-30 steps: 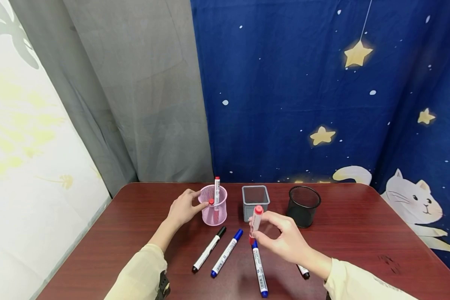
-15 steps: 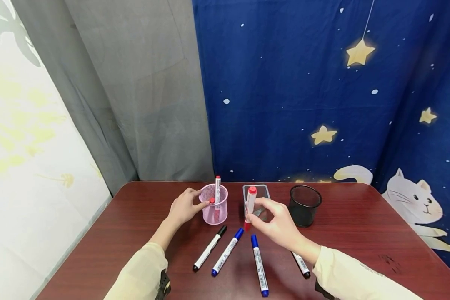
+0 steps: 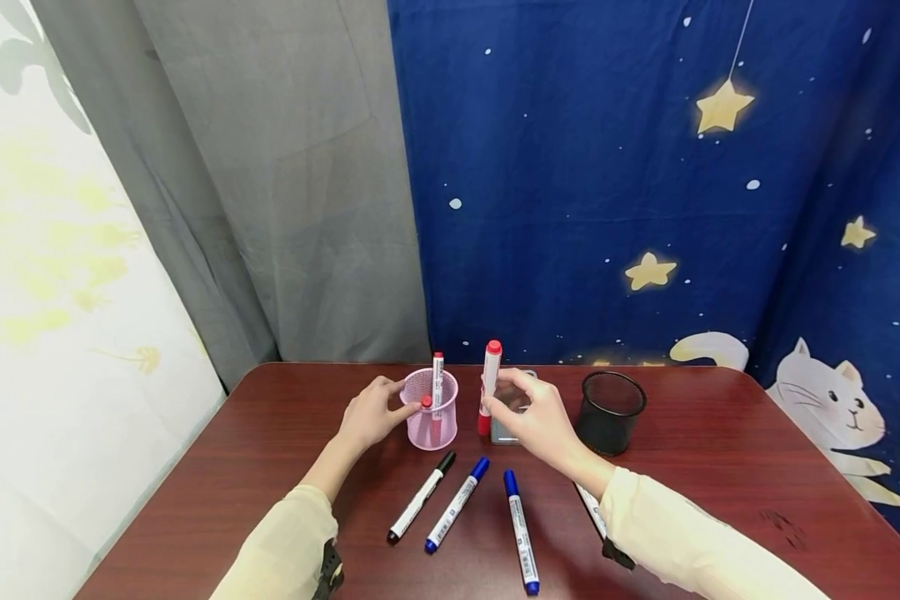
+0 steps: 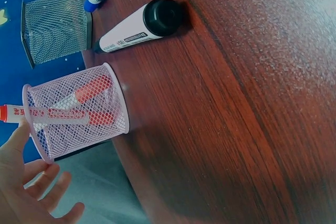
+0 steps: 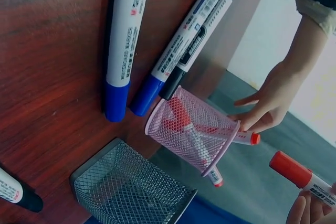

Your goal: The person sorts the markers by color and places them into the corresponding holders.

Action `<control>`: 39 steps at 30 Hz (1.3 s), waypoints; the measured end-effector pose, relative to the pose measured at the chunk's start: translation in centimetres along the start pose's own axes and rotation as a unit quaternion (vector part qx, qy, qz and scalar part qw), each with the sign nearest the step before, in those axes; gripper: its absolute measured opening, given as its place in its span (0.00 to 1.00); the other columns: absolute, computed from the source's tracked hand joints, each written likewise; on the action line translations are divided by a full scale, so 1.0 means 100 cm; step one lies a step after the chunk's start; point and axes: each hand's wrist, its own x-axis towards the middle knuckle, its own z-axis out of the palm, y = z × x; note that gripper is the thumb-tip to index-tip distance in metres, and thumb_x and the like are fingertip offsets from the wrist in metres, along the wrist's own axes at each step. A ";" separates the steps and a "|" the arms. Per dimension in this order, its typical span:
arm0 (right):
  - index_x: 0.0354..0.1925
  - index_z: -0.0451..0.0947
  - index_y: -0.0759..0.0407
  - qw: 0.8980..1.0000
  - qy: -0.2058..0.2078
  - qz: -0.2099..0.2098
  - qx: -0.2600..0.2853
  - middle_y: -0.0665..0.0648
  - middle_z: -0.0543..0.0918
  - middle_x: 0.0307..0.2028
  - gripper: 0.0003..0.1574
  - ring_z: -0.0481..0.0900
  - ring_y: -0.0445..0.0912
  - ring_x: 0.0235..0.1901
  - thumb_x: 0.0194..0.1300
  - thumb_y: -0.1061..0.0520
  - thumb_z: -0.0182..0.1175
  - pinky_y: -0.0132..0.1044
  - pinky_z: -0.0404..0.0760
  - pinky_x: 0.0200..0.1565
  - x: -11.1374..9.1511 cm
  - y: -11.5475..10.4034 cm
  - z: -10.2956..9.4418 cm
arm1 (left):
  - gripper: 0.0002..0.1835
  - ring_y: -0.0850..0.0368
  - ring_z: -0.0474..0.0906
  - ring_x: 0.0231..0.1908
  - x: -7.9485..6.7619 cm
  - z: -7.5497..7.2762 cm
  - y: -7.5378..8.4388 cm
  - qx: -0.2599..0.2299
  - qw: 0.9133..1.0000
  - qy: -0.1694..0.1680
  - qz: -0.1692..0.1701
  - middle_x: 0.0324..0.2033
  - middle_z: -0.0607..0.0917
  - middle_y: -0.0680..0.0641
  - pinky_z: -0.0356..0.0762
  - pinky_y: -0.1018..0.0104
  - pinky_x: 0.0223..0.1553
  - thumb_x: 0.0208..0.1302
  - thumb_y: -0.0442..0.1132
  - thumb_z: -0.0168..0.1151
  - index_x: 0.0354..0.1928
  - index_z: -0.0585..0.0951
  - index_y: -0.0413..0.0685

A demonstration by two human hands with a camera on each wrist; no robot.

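My left hand (image 3: 371,414) holds the rim of a round pink mesh pen cup (image 3: 431,432) between thumb and fingers. Two red-capped whiteboard markers stand in it, one upright (image 3: 437,379), the other leaning with its red end (image 3: 426,402) by my thumb. My right hand (image 3: 537,417) pinches a red whiteboard marker (image 3: 492,367) upright above the table, a little right of the pink cup and in front of the grey square mesh pen holder (image 4: 58,27). In the right wrist view the held marker's red cap (image 5: 290,169) points toward the pink cup's mouth, apart from it.
On the table (image 3: 285,467) lie a black marker (image 3: 422,497), two blue markers, one left (image 3: 457,505) and one right (image 3: 521,533), and another black marker (image 3: 591,510) partly under my right forearm. A round black mesh pen cup (image 3: 610,415) stands at right. Curtains hang behind.
My right hand has carried the red marker up and left, from in front of the grey holder toward the pink cup. The left hand stays on the pink cup's rim.
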 end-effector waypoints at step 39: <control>0.41 0.76 0.63 0.999 0.021 0.003 0.039 0.55 0.81 0.31 0.15 0.79 0.42 0.31 0.53 0.62 0.62 0.33 0.77 0.33 0.051 0.052 0.053 | 0.29 0.50 0.74 0.39 0.000 0.002 0.000 -0.003 1.000 0.000 -0.010 0.39 0.77 0.43 0.70 0.53 0.36 0.50 0.54 0.63 0.49 0.77 0.39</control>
